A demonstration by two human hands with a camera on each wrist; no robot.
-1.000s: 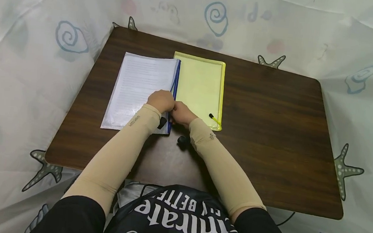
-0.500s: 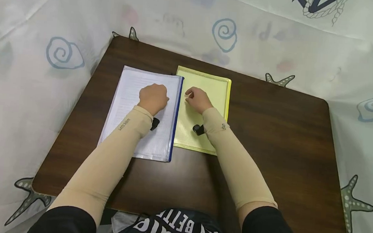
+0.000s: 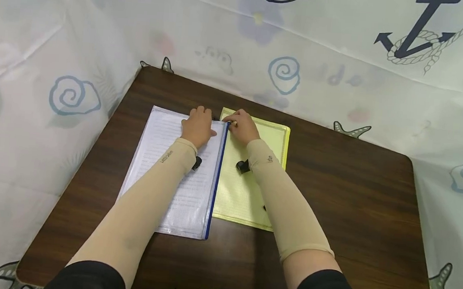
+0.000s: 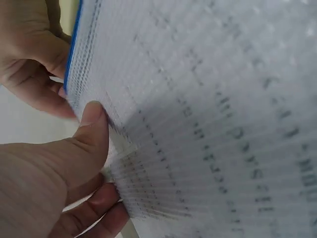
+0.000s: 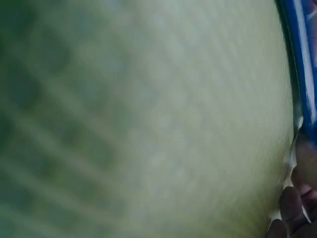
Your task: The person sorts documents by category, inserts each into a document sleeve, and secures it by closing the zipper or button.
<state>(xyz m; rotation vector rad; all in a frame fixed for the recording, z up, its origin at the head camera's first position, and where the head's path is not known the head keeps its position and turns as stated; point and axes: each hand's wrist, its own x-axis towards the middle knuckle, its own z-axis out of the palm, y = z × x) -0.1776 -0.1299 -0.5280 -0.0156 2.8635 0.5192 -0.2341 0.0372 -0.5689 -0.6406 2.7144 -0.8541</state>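
Observation:
A clear mesh zip pouch (image 3: pixel 189 191) with a blue zip edge (image 3: pixel 218 179) lies on the table, lined printed paper inside it. Its right side overlaps a yellow mesh zip pouch (image 3: pixel 236 190). My left hand (image 3: pixel 198 127) is at the top edge of the clear pouch; in the left wrist view its thumb (image 4: pixel 93 126) lies over the edge, with fingers behind it. At the top right corner, by the blue zip, my right hand (image 3: pixel 244 126) pinches the clear pouch. The right wrist view is mostly blurred yellow mesh (image 5: pixel 208 99), with fingertips (image 5: pixel 291 203) at the edge.
Both pouches lie on a dark brown wooden table (image 3: pixel 332 207). A pale curtain (image 3: pixel 207 33) with sea prints hangs behind and beside it. A small black camera (image 3: pixel 243 166) is worn at the right wrist.
Both hands have moved from the lower end of the blue zip edge, up over the pouches, to the top of the clear pouch. The head view has tilted upward.

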